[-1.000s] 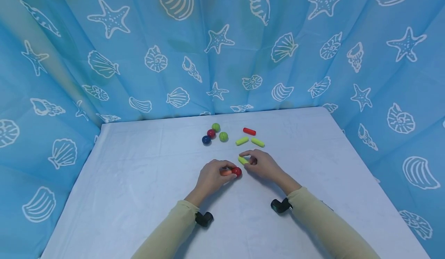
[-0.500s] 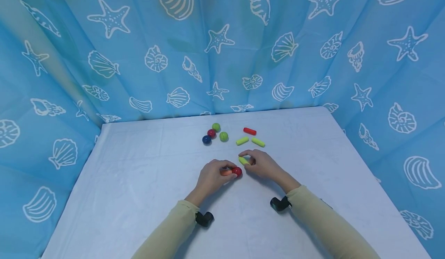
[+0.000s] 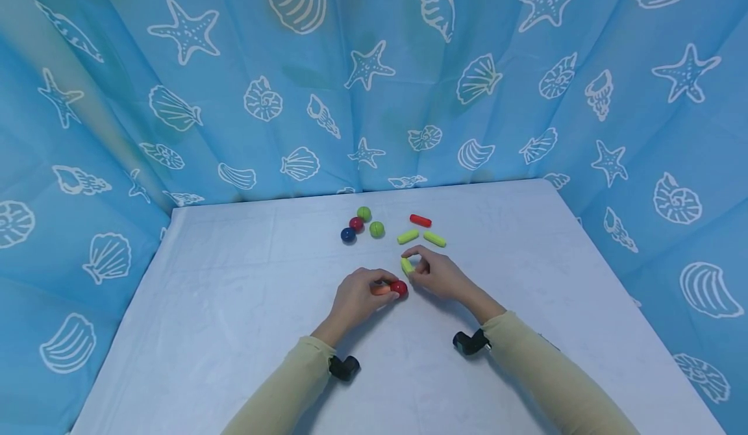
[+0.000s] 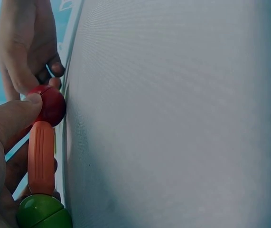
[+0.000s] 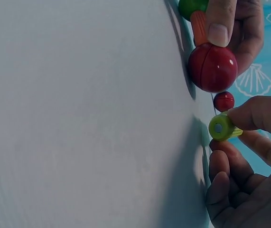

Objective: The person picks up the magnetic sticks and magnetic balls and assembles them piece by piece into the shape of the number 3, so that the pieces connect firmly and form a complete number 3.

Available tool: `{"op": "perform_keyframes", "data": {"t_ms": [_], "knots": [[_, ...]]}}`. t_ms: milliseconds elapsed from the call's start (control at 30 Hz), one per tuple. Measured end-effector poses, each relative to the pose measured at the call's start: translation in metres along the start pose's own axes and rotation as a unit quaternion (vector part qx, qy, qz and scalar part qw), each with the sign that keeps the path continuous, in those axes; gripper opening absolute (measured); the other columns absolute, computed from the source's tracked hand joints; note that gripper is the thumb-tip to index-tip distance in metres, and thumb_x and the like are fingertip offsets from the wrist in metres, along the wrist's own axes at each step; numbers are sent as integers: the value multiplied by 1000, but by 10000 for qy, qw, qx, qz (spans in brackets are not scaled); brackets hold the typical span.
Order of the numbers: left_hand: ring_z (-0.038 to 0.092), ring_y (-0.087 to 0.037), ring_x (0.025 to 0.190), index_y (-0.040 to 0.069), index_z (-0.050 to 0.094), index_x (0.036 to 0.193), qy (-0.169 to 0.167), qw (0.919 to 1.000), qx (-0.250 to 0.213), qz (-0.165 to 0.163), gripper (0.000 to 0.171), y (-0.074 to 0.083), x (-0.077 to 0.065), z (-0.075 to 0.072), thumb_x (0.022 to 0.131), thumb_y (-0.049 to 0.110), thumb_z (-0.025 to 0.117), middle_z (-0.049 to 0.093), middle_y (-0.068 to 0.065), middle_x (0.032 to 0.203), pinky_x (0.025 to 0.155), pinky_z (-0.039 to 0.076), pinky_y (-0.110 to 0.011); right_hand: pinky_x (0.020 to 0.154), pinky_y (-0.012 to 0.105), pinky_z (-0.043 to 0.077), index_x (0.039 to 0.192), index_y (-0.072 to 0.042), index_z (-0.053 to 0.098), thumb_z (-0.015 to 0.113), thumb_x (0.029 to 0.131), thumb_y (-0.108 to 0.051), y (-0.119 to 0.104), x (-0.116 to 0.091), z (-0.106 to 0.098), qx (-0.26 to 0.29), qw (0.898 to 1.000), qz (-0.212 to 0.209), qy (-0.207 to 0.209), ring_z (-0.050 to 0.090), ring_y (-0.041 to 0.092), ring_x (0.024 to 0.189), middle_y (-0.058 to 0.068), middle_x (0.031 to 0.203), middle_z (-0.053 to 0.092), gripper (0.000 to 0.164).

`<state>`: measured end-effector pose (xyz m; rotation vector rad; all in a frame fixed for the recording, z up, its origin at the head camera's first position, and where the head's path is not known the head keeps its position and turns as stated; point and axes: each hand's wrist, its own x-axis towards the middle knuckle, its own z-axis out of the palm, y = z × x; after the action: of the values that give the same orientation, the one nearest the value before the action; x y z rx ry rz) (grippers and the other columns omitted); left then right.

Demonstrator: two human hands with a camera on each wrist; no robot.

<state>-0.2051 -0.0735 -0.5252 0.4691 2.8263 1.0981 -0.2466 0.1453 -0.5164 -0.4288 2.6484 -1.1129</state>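
Note:
My left hand (image 3: 358, 297) holds a short chain of toy pieces low over the white table. At its near-right end is a glossy red ball (image 3: 400, 289), pinched by the thumb. An orange rod (image 4: 41, 156) joins that ball to a green ball (image 4: 44, 212), which the left hand hides in the head view. To the right, my right hand (image 3: 439, 274) pinches a lime-green rod (image 3: 407, 266) between thumb and fingers. In the right wrist view the rod's round end (image 5: 219, 127) shows a metal disc, with a gap between it and the red ball.
Farther back on the white cloth (image 3: 234, 279) lie a blue ball (image 3: 348, 235), a dark red ball (image 3: 356, 224) and two green balls (image 3: 376, 229). Right of them are a red rod (image 3: 421, 221) and two lime-green rods (image 3: 434, 239). A blue shell-print curtain (image 3: 362, 130) surrounds the table.
The lime-green rod has turned slightly in my right hand, whose fingers have lifted a little and shifted left. My left hand and its chain of pieces stay practically still.

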Motion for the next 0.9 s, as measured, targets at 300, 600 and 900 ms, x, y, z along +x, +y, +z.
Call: {"op": "perform_keyframes", "data": {"t_ms": [300, 600, 900], "knots": [[57, -12, 95, 27, 75, 116, 42, 10000, -20, 62, 29, 0, 0, -1, 88, 32, 81, 70, 10, 102, 84, 48, -33, 72, 31, 49, 132, -17, 55, 70, 95, -16, -6, 2, 4, 544, 9983, 170, 94, 57, 18, 78, 1, 88, 64, 40], [56, -12, 94, 26, 74, 117, 54, 9999, -3, 97, 29, -1, 0, -1, 89, 32, 81, 71, 10, 105, 83, 48, -32, 70, 31, 47, 131, -14, 54, 70, 95, -18, -10, 5, 9, 815, 9965, 181, 102, 57, 18, 76, 2, 89, 64, 39], [55, -11, 91, 24, 73, 115, 98, 9999, 92, 64, 30, -1, 1, 0, 88, 34, 81, 69, 9, 103, 81, 48, -30, 72, 30, 48, 131, -15, 54, 69, 97, -21, -12, 5, 14, 759, 9962, 397, 145, 58, 18, 79, 1, 91, 65, 38]]}}
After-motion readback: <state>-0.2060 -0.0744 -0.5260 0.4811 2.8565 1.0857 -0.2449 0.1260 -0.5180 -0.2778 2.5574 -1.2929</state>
